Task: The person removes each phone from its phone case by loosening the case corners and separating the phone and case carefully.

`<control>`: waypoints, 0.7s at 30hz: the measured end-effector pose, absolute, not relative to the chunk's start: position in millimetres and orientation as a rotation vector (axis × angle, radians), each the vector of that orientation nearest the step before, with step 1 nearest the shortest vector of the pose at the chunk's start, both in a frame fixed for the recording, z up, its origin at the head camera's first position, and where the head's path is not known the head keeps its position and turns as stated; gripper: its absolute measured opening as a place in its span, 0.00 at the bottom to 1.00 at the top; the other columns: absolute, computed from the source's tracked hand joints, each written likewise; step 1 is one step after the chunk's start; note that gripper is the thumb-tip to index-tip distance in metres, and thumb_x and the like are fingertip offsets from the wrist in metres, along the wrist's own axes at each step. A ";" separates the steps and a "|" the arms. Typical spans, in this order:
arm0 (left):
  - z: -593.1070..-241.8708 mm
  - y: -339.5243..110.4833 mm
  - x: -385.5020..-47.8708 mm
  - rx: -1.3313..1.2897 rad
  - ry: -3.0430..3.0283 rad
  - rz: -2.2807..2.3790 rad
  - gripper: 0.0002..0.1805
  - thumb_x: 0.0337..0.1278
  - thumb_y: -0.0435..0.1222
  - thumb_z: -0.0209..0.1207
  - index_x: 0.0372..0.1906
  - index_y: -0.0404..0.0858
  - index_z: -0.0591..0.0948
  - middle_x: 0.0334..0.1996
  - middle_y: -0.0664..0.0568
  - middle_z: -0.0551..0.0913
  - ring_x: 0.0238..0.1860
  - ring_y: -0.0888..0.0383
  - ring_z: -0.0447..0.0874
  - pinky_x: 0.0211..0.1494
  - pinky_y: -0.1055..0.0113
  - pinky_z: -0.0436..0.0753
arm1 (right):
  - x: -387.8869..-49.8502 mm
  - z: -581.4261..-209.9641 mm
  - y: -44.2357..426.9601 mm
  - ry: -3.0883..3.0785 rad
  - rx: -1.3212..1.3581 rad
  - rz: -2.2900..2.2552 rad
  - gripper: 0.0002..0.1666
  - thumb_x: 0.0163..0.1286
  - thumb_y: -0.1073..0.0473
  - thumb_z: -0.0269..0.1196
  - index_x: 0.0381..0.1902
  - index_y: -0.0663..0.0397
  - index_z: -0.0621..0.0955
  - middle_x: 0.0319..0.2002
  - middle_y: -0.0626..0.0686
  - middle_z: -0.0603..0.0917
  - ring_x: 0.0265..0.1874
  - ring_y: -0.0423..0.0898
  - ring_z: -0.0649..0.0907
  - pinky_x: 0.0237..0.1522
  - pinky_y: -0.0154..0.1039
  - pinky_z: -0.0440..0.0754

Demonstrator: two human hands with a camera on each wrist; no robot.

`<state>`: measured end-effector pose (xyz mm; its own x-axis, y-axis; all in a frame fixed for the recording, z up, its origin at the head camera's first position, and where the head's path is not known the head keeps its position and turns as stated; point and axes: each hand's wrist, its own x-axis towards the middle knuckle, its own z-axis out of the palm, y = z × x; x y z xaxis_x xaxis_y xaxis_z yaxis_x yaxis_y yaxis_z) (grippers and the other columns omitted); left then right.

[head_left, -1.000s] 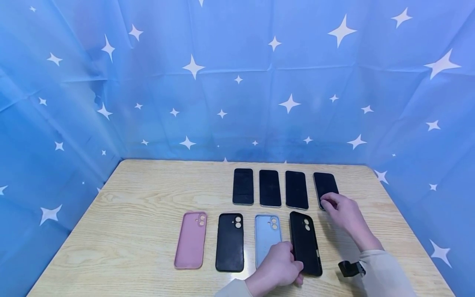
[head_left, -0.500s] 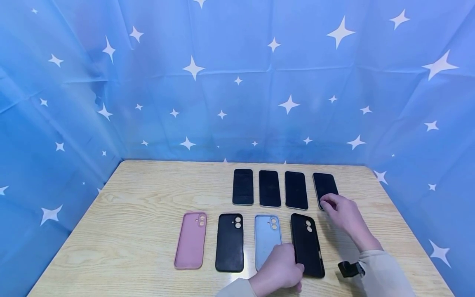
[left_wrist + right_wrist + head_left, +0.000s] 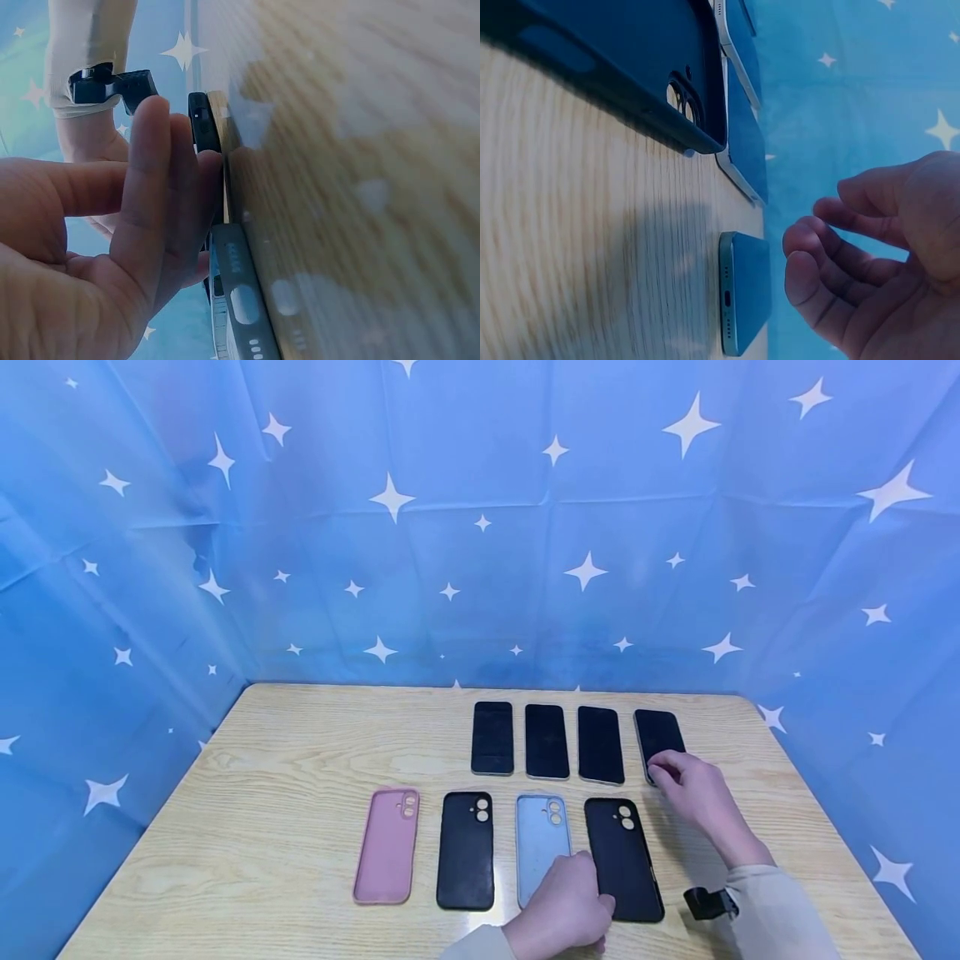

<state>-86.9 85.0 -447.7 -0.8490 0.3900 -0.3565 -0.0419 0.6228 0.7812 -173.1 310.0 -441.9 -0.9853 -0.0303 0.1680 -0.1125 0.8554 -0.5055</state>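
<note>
In the head view, my left hand (image 3: 564,902) lies over the lower part of a light blue phone case (image 3: 540,831). Its fingertips are at the left edge of a black phone case (image 3: 624,864), which is flat on the table. Seen from the left wrist, the fingers (image 3: 146,187) are fairly straight; whether they touch the black case (image 3: 201,124) is hard to tell. My right hand (image 3: 693,789) hovers over the near end of the rightmost phone (image 3: 658,731). From the right wrist, its loosely bent fingers (image 3: 802,277) stand apart from that phone (image 3: 746,292).
Three more dark phones, left (image 3: 492,737), middle (image 3: 546,740) and right (image 3: 600,743), continue the back row. A pink case (image 3: 386,846) and another black case (image 3: 465,850) lie in the front row. A starry blue curtain (image 3: 480,552) hangs behind the wooden table (image 3: 247,827).
The rightmost black case, tilted up at its left edge a second ago, has come down flat beside my left hand. My right hand has stayed over the phone.
</note>
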 end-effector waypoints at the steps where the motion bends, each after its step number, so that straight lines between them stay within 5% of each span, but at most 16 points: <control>1: -447.8 84.5 -86.8 0.279 2.340 1.159 0.09 0.65 0.34 0.61 0.43 0.31 0.80 0.09 0.54 0.77 0.17 0.65 0.80 0.32 0.75 0.83 | -172.9 -441.9 309.6 -2.878 0.109 0.798 0.11 0.77 0.62 0.59 0.49 0.62 0.85 0.39 0.60 0.87 0.35 0.51 0.82 0.36 0.48 0.80; 6: -446.5 82.1 -85.0 0.295 2.367 1.178 0.06 0.64 0.35 0.62 0.38 0.35 0.79 0.08 0.56 0.76 0.17 0.67 0.79 0.30 0.76 0.81 | -172.9 -441.2 308.4 -2.886 0.110 0.802 0.11 0.77 0.62 0.59 0.49 0.62 0.85 0.41 0.61 0.87 0.35 0.52 0.82 0.36 0.48 0.80; 12: -441.7 76.0 -86.1 0.357 2.452 1.212 0.16 0.65 0.37 0.64 0.53 0.33 0.80 0.11 0.63 0.79 0.19 0.70 0.77 0.28 0.75 0.76 | -172.6 -441.0 308.1 -2.884 0.111 0.799 0.11 0.77 0.62 0.59 0.48 0.62 0.85 0.39 0.60 0.87 0.34 0.51 0.81 0.35 0.46 0.79; 21: -433.2 50.5 -100.5 0.505 2.427 1.383 0.23 0.66 0.38 0.64 0.61 0.33 0.79 0.35 0.62 0.87 0.31 0.74 0.80 0.36 0.76 0.80 | -170.8 -443.1 309.1 -2.860 0.132 0.790 0.10 0.77 0.63 0.60 0.47 0.62 0.85 0.37 0.57 0.86 0.32 0.49 0.79 0.34 0.45 0.77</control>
